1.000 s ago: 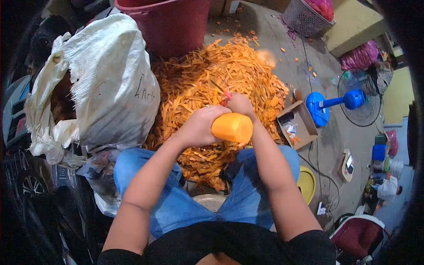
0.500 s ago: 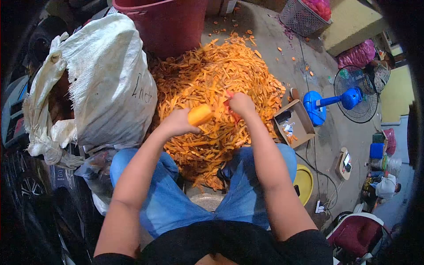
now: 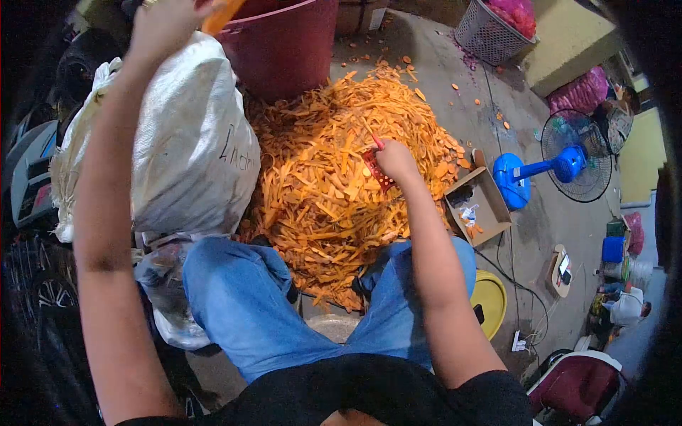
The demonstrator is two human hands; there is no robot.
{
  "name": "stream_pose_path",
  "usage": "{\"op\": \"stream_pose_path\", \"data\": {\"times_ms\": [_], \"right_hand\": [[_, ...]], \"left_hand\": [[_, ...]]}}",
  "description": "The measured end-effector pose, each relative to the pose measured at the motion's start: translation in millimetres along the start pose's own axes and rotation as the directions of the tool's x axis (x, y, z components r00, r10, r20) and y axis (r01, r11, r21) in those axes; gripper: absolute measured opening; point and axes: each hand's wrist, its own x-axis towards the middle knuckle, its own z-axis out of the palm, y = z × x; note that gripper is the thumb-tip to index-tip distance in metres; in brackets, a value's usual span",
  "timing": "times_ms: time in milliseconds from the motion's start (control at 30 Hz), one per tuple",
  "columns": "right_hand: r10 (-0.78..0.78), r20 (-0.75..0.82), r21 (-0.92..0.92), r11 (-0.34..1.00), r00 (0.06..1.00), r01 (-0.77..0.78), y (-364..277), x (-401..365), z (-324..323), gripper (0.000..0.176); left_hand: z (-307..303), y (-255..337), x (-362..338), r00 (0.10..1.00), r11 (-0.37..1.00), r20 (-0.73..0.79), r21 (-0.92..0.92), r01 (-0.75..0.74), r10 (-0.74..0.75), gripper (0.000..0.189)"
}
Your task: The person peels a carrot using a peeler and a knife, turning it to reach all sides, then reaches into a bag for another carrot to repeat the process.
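At the top left, my left hand (image 3: 167,32) reaches up past the white sack, holding a peeled orange carrot (image 3: 223,15) by the rim of the red tub (image 3: 284,53). The carrot is partly cut off by the frame's edge. My right hand (image 3: 399,163) is closed around a red peeler (image 3: 379,144) over a large heap of orange peelings (image 3: 327,206). The heap lies on the floor between and beyond my knees.
An open white woven sack (image 3: 192,135) stands at my left. On the right are a cardboard box (image 3: 490,192) with small items, a blue fan (image 3: 565,160), cables and a yellow lid (image 3: 497,302). A grey basket (image 3: 486,32) stands at the back.
My left hand has moved with the carrot from over the heap up and left to the tub's rim. My right hand stays over the heap with the peeler.
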Motion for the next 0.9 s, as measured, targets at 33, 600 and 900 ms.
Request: {"op": "stream_pose_path", "data": {"times_ms": [33, 600, 900], "right_hand": [[-0.031, 0.011, 0.019, 0.999, 0.999, 0.031, -1.7, -3.0, -3.1, 0.022], [-0.169, -0.100, 0.060, 0.983, 0.981, 0.175, -6.4, -1.8, 14.5, 0.020], [-0.175, -0.081, -0.012, 0.984, 0.981, 0.175, -9.9, -4.3, 13.7, 0.019]], "left_hand": [[-18.5, -3.2, 4.6, 0.996, 0.999, 0.077, 0.001, 0.040, -0.040, 0.054], [93.9, -264.2, -259.0, 0.541, 0.579, 0.818, -0.349, 0.737, -0.194, 0.032], [94.5, -281.5, -273.2, 0.567, 0.674, 0.804, -0.319, 0.666, -0.180, 0.029]]}}
